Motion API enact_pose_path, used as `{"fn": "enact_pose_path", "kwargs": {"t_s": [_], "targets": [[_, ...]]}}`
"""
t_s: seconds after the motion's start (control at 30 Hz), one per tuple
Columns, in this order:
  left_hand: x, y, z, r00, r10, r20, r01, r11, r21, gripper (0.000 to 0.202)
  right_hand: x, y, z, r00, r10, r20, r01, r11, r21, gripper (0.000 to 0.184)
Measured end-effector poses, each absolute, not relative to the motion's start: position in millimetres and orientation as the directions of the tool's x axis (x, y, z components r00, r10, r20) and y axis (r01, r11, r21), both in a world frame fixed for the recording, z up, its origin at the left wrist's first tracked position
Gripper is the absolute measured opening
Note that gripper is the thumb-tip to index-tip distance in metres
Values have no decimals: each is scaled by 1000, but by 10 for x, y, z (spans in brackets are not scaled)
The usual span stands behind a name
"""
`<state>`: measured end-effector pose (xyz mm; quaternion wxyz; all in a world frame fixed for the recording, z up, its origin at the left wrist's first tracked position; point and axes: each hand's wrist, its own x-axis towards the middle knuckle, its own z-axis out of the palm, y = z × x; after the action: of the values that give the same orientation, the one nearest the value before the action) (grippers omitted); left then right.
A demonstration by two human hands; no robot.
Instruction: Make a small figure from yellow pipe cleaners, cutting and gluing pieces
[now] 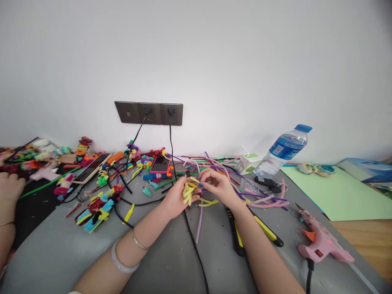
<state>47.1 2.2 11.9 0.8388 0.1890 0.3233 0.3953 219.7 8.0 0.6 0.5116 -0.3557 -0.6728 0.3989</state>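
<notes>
Short yellow pipe cleaner pieces (188, 193) lie bunched in my left hand (175, 201), its fingers curled around them. My right hand (218, 187) meets it from the other side, thumb and fingertips pinched on one yellow piece at the top of the bunch. Just below the hands, longer yellow pipe cleaners (209, 202) rest on the grey table (171, 257). A pale purple pipe cleaner (199, 224) points toward me. Beneath my right forearm lie pliers with black and yellow handles (268, 231), partly covered by the arm.
A pink glue gun (325, 244) is at right, near green paper (346, 194). A tilted water bottle (283, 149), a small carton (246, 164) and keys (268, 183) stand behind. Left are phones (92, 168), colourful pipe cleaner figures (99, 208), black cables (196, 245) and another person's hand (10, 190).
</notes>
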Motion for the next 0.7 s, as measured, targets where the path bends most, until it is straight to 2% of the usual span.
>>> {"fn": "enact_pose_path", "kwargs": {"t_s": [0.47,0.7], "targets": [[487,46,90,390,819,-421,-561,574,596,26,2184,62,34,-248,865,436,308,497,-811,7],[486,35,78,380,846,-373,-558,532,637,22,2185,61,56,-266,831,488,307,553,-775,4]]}}
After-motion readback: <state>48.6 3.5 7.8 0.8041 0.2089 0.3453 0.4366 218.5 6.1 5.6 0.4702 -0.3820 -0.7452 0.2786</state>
